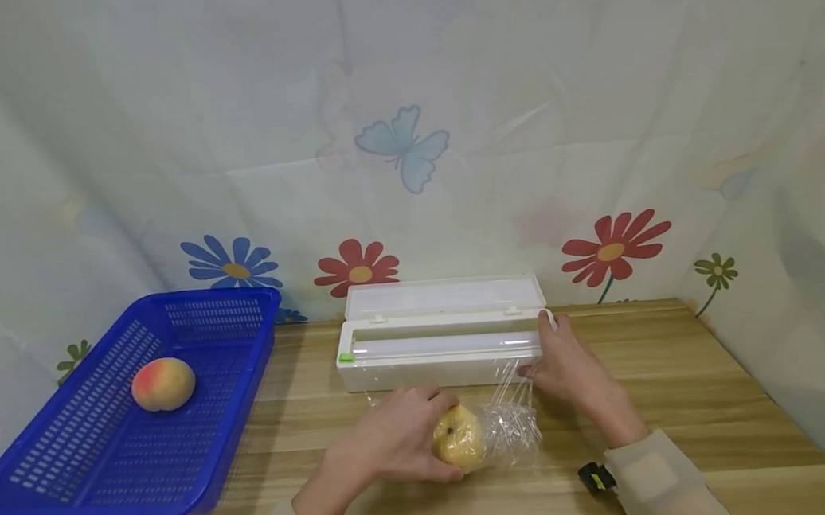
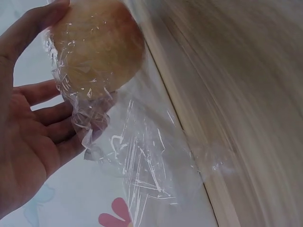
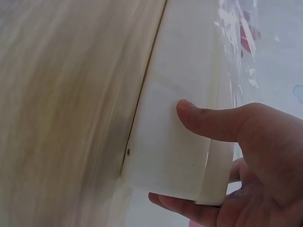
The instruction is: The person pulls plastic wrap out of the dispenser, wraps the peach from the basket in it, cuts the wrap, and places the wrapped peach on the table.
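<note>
A round yellow fruit (image 1: 461, 444), wrapped in clear cling film (image 1: 512, 428), is held in my left hand (image 1: 403, 438) just in front of a white cling film dispenser (image 1: 435, 374). Crumpled film bunches on the fruit's right side and stretches back to the dispenser. In the left wrist view, thumb and fingers lie around the film-covered fruit (image 2: 97, 45). My right hand (image 1: 574, 370) grips the dispenser's right end. The right wrist view has its thumb (image 3: 208, 120) pressed on the front face and fingers at the end. The dispenser's lid (image 1: 444, 296) stands raised, showing the roll (image 1: 443, 345).
To the left, a blue plastic basket (image 1: 154, 463) holds one peach (image 1: 163, 384). A small green piece (image 1: 346, 358) sits at the dispenser's left end. Behind the wooden table (image 1: 683, 430) hangs a flower-patterned curtain (image 1: 495, 204), with more of it at both sides.
</note>
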`<state>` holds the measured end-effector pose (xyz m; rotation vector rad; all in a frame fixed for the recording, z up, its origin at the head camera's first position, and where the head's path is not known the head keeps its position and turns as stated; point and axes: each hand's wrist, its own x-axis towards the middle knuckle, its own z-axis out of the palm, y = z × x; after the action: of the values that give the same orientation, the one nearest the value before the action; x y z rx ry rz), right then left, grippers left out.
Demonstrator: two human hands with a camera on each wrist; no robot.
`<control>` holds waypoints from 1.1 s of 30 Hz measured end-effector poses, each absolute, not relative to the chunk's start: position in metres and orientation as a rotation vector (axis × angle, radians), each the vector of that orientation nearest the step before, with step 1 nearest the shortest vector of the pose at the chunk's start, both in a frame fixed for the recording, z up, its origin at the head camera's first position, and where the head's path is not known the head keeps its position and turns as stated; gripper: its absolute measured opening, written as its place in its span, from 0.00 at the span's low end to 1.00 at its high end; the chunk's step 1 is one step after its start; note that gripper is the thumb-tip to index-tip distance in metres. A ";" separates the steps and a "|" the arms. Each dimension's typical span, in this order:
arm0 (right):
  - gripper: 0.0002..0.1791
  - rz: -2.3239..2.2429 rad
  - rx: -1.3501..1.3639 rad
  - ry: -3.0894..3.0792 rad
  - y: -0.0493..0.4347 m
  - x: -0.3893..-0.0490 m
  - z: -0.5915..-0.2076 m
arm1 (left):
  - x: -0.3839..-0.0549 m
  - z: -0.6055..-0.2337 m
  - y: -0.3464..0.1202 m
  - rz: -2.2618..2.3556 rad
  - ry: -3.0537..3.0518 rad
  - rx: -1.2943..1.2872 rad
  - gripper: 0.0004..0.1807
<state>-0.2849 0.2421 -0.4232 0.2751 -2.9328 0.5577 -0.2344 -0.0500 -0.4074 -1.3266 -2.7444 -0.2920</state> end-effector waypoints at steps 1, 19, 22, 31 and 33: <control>0.55 0.555 0.278 -2.930 0.242 -0.285 -0.423 | -0.235 -0.407 -0.050 -0.302 -2.750 -1.330 0.43; 0.55 0.560 0.262 -2.928 0.239 -0.284 -0.425 | -0.231 -0.412 -0.042 -0.324 -2.861 -1.261 0.35; 0.55 0.569 0.263 -2.917 0.239 -0.283 -0.426 | -0.231 -0.413 -0.042 -0.318 -2.873 -1.221 0.36; 0.55 0.691 0.244 -2.983 0.242 -0.284 -0.421 | -0.230 -0.416 -0.046 -0.292 -2.899 -1.163 0.46; 0.53 0.714 0.253 -3.011 0.243 -0.283 -0.418 | -0.231 -0.416 -0.047 -0.316 -2.905 -1.154 0.48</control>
<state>-0.2828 0.2434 -0.4178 0.2535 -3.0111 0.7142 -0.2306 -0.0465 -0.4157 -1.1539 -2.9050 -0.3162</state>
